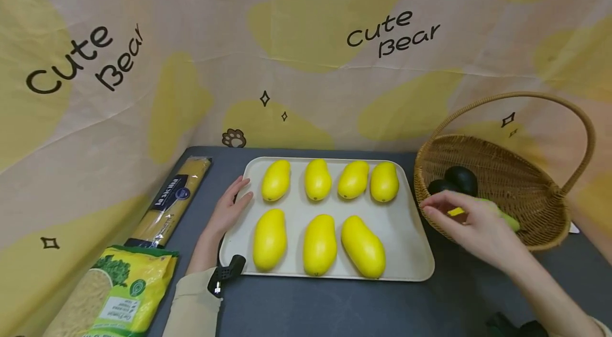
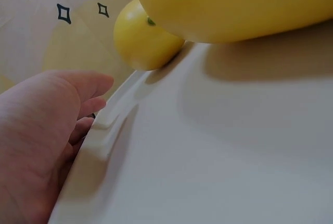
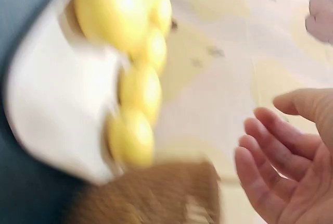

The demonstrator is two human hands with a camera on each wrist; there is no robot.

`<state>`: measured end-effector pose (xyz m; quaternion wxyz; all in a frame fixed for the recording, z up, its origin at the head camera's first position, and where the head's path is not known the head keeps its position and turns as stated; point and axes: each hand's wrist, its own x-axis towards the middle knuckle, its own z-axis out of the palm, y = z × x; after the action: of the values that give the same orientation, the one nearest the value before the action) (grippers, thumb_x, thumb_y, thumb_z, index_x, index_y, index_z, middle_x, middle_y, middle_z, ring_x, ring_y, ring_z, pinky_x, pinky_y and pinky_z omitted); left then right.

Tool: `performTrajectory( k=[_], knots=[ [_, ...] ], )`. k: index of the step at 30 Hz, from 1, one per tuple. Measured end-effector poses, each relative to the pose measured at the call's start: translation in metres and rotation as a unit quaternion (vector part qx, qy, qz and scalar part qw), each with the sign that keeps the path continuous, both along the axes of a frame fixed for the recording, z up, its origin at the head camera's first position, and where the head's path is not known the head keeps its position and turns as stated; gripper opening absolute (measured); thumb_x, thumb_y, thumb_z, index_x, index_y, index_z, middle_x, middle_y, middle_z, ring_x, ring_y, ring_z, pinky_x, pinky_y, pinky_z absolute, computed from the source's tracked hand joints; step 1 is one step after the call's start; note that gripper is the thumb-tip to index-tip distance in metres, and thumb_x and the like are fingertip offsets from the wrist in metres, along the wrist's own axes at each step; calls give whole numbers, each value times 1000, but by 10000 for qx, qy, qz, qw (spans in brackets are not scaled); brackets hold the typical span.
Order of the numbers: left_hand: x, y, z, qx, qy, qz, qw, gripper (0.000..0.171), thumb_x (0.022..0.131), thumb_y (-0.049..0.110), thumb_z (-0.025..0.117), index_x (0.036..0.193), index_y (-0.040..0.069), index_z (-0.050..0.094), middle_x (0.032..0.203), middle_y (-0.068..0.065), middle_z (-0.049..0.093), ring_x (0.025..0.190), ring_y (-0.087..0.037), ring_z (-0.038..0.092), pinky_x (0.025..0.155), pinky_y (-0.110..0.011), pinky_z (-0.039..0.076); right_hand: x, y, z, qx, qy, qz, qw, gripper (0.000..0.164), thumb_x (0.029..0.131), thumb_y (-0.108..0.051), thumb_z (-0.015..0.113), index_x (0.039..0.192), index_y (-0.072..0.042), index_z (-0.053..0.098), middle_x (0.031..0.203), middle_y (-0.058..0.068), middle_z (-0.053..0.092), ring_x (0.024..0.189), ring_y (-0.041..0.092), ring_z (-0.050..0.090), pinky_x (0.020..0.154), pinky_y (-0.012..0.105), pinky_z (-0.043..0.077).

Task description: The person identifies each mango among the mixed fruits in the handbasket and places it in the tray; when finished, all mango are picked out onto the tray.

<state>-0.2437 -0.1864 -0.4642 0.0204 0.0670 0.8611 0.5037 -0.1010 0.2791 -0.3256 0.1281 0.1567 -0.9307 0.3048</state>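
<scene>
A white tray holds several yellow mangoes in two rows, among them a front mango lying at a slant. My left hand rests at the tray's left edge, its fingers along the rim; the left wrist view shows this hand beside the rim. Over the front left of a wicker basket hovers my right hand. In the right wrist view its fingers are loosely bent with nothing in the palm. Dark avocados and a green item lie in the basket, partly hidden by that hand.
Left of the tray lie a pack of spaghetti and, nearer, a yellow-green bag. The basket's tall arched handle rises at the right. A patterned cloth hangs behind the dark table.
</scene>
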Motion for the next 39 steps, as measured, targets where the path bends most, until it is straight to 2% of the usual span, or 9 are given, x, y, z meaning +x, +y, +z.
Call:
performTrajectory(
  k=[4,8,10,15,19,23,29,35,39],
  knots=[
    [0,0,2,1,-52,-5,10000,54,102,30,52,149,6,39,162,-10,17,147,-33,12,116,-57,10,-22,33,23,945,-34,-49,9955,7,93,-21,68,99,-22,71,83,-13,66,72,2,59,60,22,48],
    [1,0,3,16,-37,-39,10000,54,102,29,52,148,4,39,162,-11,17,147,-34,12,116,-56,10,-46,64,28,1760,-750,195,9813,13,93,-22,68,102,-14,70,84,-11,65,73,6,61,63,27,49],
    [1,0,3,23,-21,-35,10000,53,103,29,52,148,4,39,162,-11,17,147,-33,12,116,-56,10,-55,75,27,2011,-1264,389,9706,21,92,-25,68,105,-9,69,86,-10,65,75,8,61,65,28,50],
    [2,0,2,42,-16,-22,10000,54,102,29,52,148,4,39,162,-11,17,147,-34,11,116,-56,10,-69,92,23,2369,-2503,832,9350,43,90,-36,69,114,-1,64,97,-4,64,84,14,60,69,34,50],
    [3,1,1,56,108,-27,9999,57,101,34,53,147,3,40,161,-12,18,147,-36,13,114,-59,11,-72,96,20,2301,-3091,1025,9170,54,88,-40,69,120,3,60,102,-1,63,90,19,60,72,37,51],
    [3,2,1,38,186,-3,9998,59,100,36,54,146,3,41,161,-13,19,146,-38,15,113,-60,13,-73,96,17,2329,-3112,1175,9139,55,88,-39,70,121,4,60,103,0,63,92,21,60,73,37,51],
    [2,2,3,-6,-13,5,10000,55,102,30,53,148,4,39,162,-10,17,147,-34,12,115,-56,13,-72,91,7,2461,-2854,1344,9165,49,84,-31,74,115,4,61,98,0,63,84,16,59,69,32,49],
    [2,2,3,-20,-132,12,9999,54,102,28,53,149,5,39,162,-9,16,148,-32,11,116,-54,13,-68,79,2,2567,-2996,1123,9120,39,81,-27,75,107,-2,60,79,-4,51,68,12,47,61,28,39],
    [2,2,3,-9,-153,34,9999,54,102,27,53,149,6,39,162,-7,16,148,-32,11,116,-54,13,-66,76,2,2644,-2992,954,9118,38,81,-22,74,108,0,59,79,-2,51,68,14,47,61,29,40]
  ],
)
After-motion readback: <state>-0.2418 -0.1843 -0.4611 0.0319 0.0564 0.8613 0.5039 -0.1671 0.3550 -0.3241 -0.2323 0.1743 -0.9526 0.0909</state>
